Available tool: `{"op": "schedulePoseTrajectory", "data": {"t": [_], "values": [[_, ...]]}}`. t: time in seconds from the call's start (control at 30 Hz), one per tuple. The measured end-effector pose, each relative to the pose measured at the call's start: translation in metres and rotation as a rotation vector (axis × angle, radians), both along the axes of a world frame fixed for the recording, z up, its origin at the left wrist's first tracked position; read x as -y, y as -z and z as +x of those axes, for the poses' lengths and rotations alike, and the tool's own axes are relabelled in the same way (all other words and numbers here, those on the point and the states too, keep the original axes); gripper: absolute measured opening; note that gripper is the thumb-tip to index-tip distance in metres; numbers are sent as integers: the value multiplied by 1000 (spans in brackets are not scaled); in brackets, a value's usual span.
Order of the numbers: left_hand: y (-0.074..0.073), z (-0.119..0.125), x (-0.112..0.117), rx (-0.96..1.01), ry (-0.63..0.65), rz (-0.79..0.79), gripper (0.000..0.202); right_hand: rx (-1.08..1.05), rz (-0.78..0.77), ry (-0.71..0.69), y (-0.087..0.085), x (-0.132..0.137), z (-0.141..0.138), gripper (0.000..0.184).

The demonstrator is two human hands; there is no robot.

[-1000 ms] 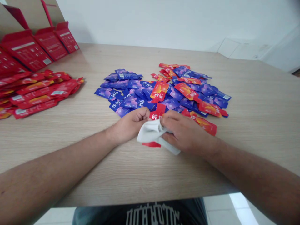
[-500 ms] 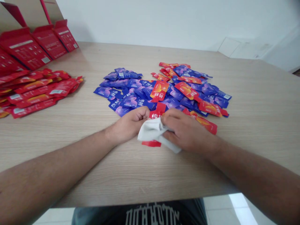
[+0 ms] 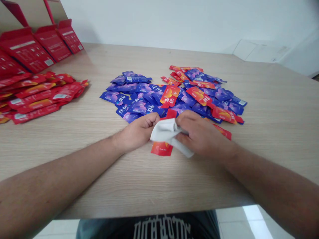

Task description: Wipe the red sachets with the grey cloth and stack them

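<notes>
Head view: a loosely clenched left hand (image 3: 138, 131) sits just beside a crumpled white sheet (image 3: 165, 131), gripped by the right hand (image 3: 203, 134) above a red foil sachet (image 3: 161, 149), with blue and red foil sachets (image 3: 139, 107) strewn beyond both hands.

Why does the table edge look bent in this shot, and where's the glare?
Head view: the near edge of the wooden table bows, likely wide-angle distortion. Head view: glare sits on the floor tiles at lower right. Head view: the white cloth between the left hand and right hand looks fairly sharp, without strong motion blur.
</notes>
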State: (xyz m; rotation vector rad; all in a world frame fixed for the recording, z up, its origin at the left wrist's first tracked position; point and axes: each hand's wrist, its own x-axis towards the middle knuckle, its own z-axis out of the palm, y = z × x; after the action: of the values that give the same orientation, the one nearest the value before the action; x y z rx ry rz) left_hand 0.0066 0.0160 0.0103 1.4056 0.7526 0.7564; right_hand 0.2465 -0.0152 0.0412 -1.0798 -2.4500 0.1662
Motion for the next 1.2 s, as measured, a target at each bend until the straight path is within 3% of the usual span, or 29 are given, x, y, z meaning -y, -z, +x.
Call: {"op": "schedulePoseTrajectory", "data": {"t": [0.07, 0.13, 0.3, 0.37, 0.5, 0.6, 0.77, 0.83, 0.97, 1.07, 1.2], "values": [[1, 0, 0, 9, 42, -4, 29, -103, 83, 131, 0, -13, 8, 8], [2, 1, 0, 30, 52, -16, 30, -147, 91, 173, 2, -17, 10, 13], [2, 1, 1, 47, -49, -48, 26, 65, -138, -135, 4, 7, -8, 4], [0, 0, 2, 35, -55, -41, 24, 86, -139, -162, 3, 10, -9, 2], [0, 1, 3, 37, 38, -55, 27, -118, 67, 74, 2, -12, 8, 8], [2, 2, 2, 68, 42, -85, 27, -153, 88, 149, 6, -19, 12, 13], [3, 1, 1, 78, -67, -68, 25, 68, -106, -153, 6, 6, -5, 5], [2, 1, 1, 55, -63, -45, 25, 81, -105, -182, 5, 7, -5, 2], [1, 0, 1, -3, 46, 3, 26, -118, 72, 43, 4, -16, 10, 10], [2, 1, 1, -14, 58, 10, 26, -165, 85, 128, 7, -22, 13, 15], [3, 1, 1, 32, -42, -21, 26, 15, -65, -139, 9, 0, -1, 6]]}}
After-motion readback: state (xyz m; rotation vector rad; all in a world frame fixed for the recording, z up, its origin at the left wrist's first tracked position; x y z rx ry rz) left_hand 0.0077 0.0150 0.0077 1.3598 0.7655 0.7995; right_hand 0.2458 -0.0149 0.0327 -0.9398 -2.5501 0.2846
